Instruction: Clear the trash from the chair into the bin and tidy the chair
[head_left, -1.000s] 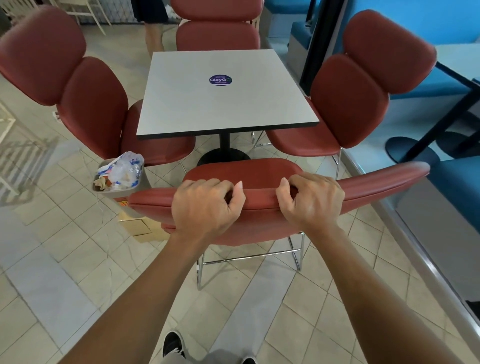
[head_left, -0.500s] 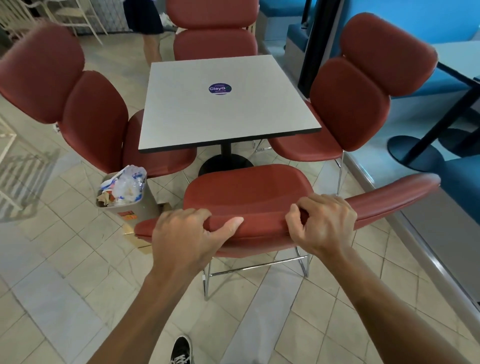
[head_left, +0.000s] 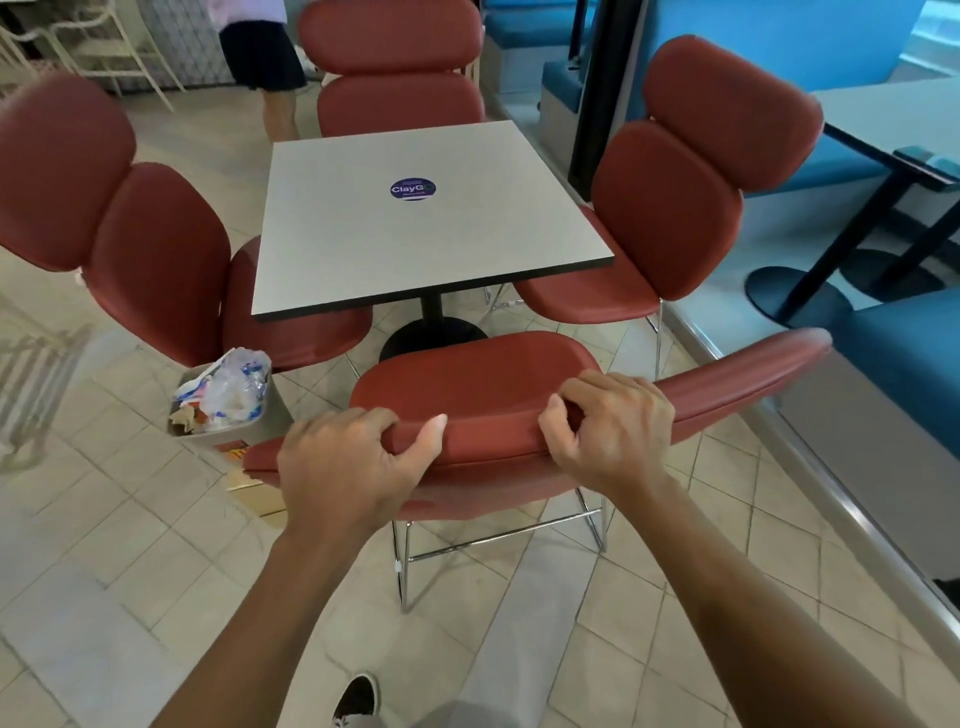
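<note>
A red padded chair (head_left: 483, 379) on a chrome frame stands right in front of me, its bare seat facing the square table (head_left: 415, 223). My left hand (head_left: 343, 467) grips the top edge of the chair's backrest, thumb over the front. My right hand (head_left: 613, 426) grips the same edge further right, fingers curled over it. To the left of the chair, a grey bin (head_left: 228, 400) on the floor is stuffed with plastic bags, wrappers and crumpled paper.
Three more red chairs (head_left: 150, 260) (head_left: 400, 98) (head_left: 670, 208) surround the table. A flat cardboard piece (head_left: 260, 493) lies on the tiles beside the bin. A blue bench (head_left: 904, 353) and raised ledge run along the right. A person stands at the back left.
The chair's seat shows more fully and stands further out from under the table. My left hand has slid left along the backrest. The view has risen and pulled back.
</note>
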